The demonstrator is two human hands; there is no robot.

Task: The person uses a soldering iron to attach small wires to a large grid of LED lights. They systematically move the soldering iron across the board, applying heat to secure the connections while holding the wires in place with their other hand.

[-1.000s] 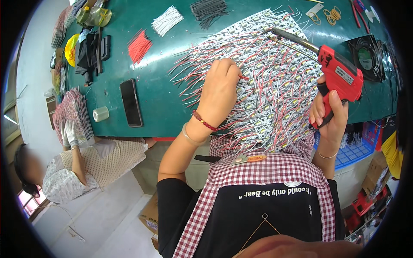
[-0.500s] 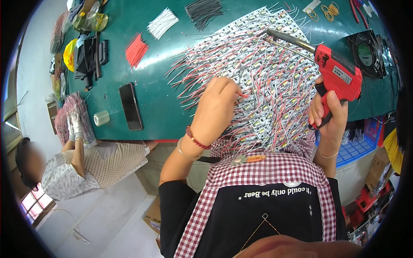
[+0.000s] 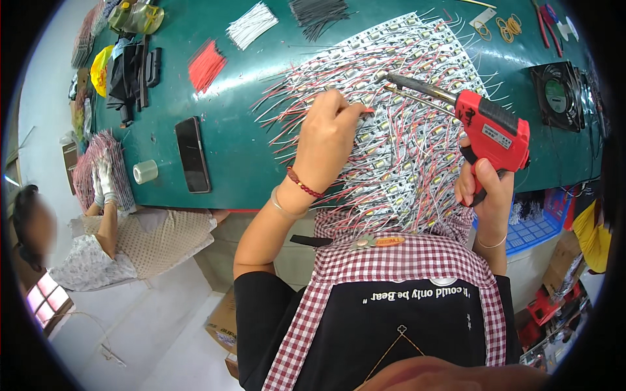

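A wide sheet of small white circuit boards [image 3: 398, 189], bristling with red and white wires, lies on the green table before me and reaches over its near edge to my lap. My left hand [image 3: 326, 133] is over the left part of the sheet, its thumb and fingertips pinched on a short red wire [image 3: 368, 111]. On the right, my right hand [image 3: 486, 186] is wrapped round the grip of a red soldering gun [image 3: 499, 133]. The gun's long dark barrel points left over the boards, its tip above and right of my left fingertips.
Red wires [image 3: 207, 66], white wires [image 3: 252, 26] and black wires [image 3: 318, 16] lie in piles behind. A phone [image 3: 193, 155] and a tape roll [image 3: 145, 172] are left; a black fan [image 3: 559, 96] and blue basket [image 3: 535, 228] right. A co-worker's gloved hands [image 3: 104, 182] touch wired boards.
My left hand has moved a little farther over the boards, still pinching red wire. The soldering gun has shifted left and its tip has come nearer to my left fingertips.
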